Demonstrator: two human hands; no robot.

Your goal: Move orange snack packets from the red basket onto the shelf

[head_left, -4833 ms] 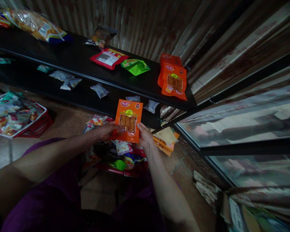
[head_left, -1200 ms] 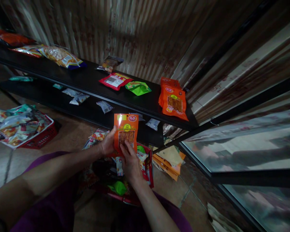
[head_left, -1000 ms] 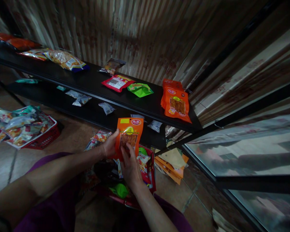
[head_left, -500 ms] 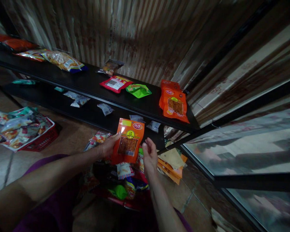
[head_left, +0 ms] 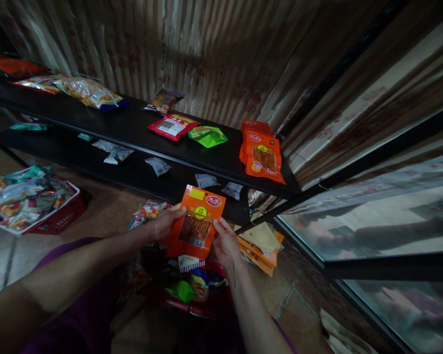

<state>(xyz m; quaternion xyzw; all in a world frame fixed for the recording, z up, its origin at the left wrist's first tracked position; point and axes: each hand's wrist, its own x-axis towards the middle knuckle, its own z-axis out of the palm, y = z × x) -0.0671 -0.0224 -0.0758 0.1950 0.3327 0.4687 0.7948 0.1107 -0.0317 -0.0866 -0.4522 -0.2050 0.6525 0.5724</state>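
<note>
An orange snack packet (head_left: 196, 223) with a clear window showing brown sticks is held upright between my two hands. My left hand (head_left: 167, 223) grips its left edge, thumb on the front. My right hand (head_left: 225, 243) pinches the right edge, also thumb in front. Below the packet is a red basket (head_left: 203, 310) holding several snack bags, among them a green packet (head_left: 183, 291) and a blue-and-yellow bag (head_left: 206, 282); the packet and hands hide part of it. On the upper shelf at right lies a stack of matching orange packets (head_left: 262, 152).
The black upper shelf (head_left: 133, 130) also bears a red packet (head_left: 172, 126), a green packet (head_left: 207, 136) and larger bags at left. Small bags lie on the lower shelf (head_left: 77, 152). A full red basket (head_left: 61, 214) stands on the floor at left, orange-brown papers (head_left: 260, 248) at right.
My right hand has moved in from beside the orange packet and taken hold of its right edge. The packet sits slightly lower. The view has shifted a little.
</note>
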